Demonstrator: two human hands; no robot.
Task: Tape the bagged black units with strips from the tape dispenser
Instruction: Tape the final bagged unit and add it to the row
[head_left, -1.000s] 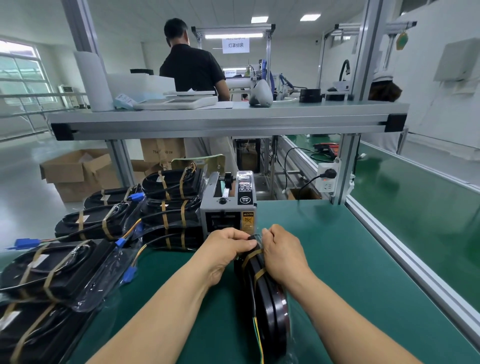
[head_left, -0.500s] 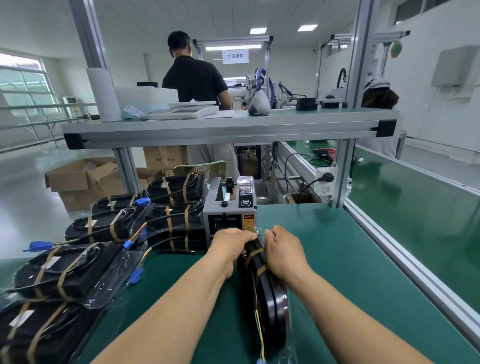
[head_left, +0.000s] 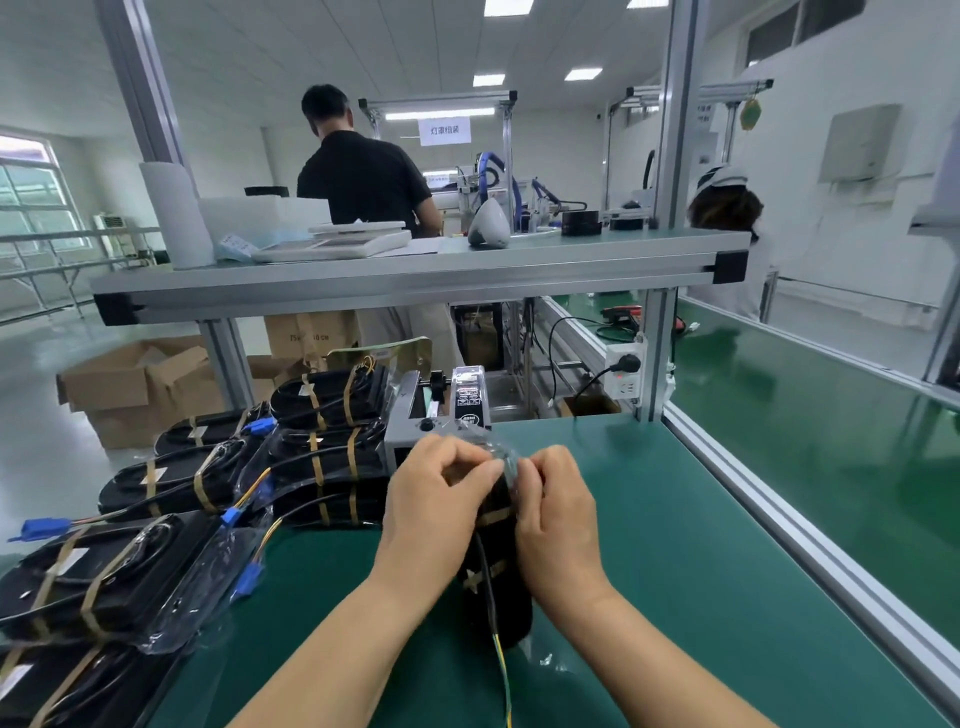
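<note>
A bagged black unit (head_left: 497, 582) stands on edge on the green mat, with two brown tape strips across it and a yellow-green wire trailing toward me. My left hand (head_left: 434, 506) and my right hand (head_left: 558, 506) grip its far end from either side, and their fingertips pinch the clear bag's loose top. Just behind the hands sits the grey tape dispenser (head_left: 441, 402); its outlet is hidden by them. To the left are stacks of taped bagged units (head_left: 327, 447) with blue connectors.
More taped units (head_left: 104, 577) fill the near left edge. An aluminium shelf (head_left: 415, 278) spans overhead, on posts. A power socket with a plug (head_left: 626, 371) hangs on the right post. A rail (head_left: 789, 525) borders the mat on the right. A person (head_left: 363, 182) stands behind the shelf, back turned.
Both hands have lifted the unit's far end and gathered the clear bag's top between their fingertips, where they were earlier pressing down on the unit's end by the dispenser.
</note>
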